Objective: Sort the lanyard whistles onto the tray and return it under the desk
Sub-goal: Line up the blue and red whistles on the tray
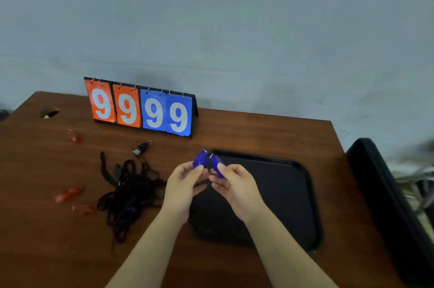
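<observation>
Both my hands meet above the near left corner of the black tray [286, 196]. My left hand [185, 182] pinches one blue whistle [200, 159], and my right hand [231, 182] pinches a second blue whistle [217, 163] right beside it. A tangle of black lanyards [128, 193] lies on the brown desk [234, 132] to the left of my hands. A black whistle [141, 148] rests beyond the tangle. Red whistles lie further left: one far [74, 136], one nearer [68, 194], one nearest [85, 209]. The tray holds nothing that I can see.
A flip scoreboard [141, 108] showing 9 9 9 9 stands at the desk's back edge against the grey wall. A cable hole [49, 113] is at the back left. A black chair edge [387, 205] stands just past the desk's right side.
</observation>
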Motion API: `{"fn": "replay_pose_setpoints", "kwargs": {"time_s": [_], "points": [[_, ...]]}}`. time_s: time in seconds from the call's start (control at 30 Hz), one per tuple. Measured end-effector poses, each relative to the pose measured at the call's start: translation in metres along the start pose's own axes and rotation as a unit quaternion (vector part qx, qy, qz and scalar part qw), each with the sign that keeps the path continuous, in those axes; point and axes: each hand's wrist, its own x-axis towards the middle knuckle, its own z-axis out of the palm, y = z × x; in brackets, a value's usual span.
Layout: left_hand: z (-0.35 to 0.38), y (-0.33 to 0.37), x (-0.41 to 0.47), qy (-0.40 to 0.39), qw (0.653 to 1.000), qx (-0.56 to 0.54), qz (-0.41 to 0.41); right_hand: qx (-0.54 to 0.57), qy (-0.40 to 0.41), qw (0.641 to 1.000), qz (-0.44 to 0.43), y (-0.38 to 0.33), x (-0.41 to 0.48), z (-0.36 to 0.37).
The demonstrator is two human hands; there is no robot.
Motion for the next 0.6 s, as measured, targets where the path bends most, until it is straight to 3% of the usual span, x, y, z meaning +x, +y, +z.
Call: {"fn": "replay_pose_setpoints", "kwargs": {"time_s": [0.23, 0.47, 0.6], "points": [[0.030, -0.014, -0.016, -0.044, 0.993, 0.001, -0.108, 0.071, 0.107, 0.992, 0.019, 0.000, -0.024, -0.026], [0.030, -0.022, -0.009, -0.037, 0.969, -0.142, -0.197, 0.176, 0.102, 0.978, 0.056, 0.006, -0.029, -0.032], [0.028, -0.020, -0.003, -0.028, 0.974, -0.132, -0.185, 0.241, 0.094, 0.965, 0.034, 0.004, -0.017, -0.039]]}}
